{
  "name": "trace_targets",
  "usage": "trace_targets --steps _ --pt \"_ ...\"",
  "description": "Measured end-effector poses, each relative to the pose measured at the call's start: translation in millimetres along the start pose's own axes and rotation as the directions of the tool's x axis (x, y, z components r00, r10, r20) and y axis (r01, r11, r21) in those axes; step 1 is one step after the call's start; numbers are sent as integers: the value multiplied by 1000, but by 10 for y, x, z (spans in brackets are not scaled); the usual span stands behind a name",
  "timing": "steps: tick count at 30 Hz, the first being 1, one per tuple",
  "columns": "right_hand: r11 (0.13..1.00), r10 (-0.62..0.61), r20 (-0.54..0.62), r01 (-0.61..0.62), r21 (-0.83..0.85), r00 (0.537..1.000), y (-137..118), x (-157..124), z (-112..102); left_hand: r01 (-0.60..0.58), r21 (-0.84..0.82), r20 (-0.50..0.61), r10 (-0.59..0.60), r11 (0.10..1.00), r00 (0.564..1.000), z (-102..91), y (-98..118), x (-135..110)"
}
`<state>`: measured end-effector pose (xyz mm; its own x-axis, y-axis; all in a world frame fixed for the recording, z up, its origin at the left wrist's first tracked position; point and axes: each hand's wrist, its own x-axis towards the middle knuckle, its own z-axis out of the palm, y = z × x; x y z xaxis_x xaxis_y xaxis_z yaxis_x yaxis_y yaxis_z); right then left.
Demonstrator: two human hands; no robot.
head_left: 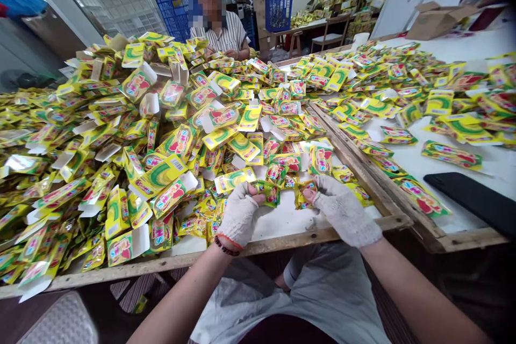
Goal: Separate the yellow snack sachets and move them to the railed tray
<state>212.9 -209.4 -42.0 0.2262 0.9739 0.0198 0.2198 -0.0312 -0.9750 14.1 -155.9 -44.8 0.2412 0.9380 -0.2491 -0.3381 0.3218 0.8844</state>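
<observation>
My left hand (pixel 241 214), in a white knit glove with bare fingertips, is closed on a small shiny green-and-yellow candy packet (pixel 271 194). Opposite it, my right hand (pixel 344 209), gloved the same way, pinches a yellow candy packet (pixel 302 195). Both hands are just above the white tabletop near the front wooden edge, a short gap between the two packets. Around them lie flat yellow-and-green cartons, among them a carton (pixel 235 179) by my left fingers and an upright carton (pixel 320 159) beyond my right hand. More shiny packets (pixel 197 226) lie left of my left hand.
A large heap of cartons (pixel 173 140) covers the left and middle. A wooden divider (pixel 346 156) runs to the right, with a black phone (pixel 470 201) beyond it. Across the heap sits a person (pixel 221 32) in a striped shirt. A cardboard box (pixel 439 20) stands at the far right.
</observation>
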Motion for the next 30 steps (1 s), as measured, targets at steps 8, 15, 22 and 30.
trace_targets --steps 8,15,22,30 --pt "952 196 28 -197 235 980 -3 -98 515 -88 -263 46 104 961 994 278 -145 -264" --pt "995 -38 70 44 -88 997 -50 -86 278 -51 -120 -7 50 991 999 168 -72 -173" --pt "955 -115 119 143 -261 986 -130 -34 224 -26 -15 116 28 1000 993 113 -119 -199" --pt "974 -89 -49 77 -212 995 -32 -70 405 -83 -12 15 83 996 996 190 -237 -206"
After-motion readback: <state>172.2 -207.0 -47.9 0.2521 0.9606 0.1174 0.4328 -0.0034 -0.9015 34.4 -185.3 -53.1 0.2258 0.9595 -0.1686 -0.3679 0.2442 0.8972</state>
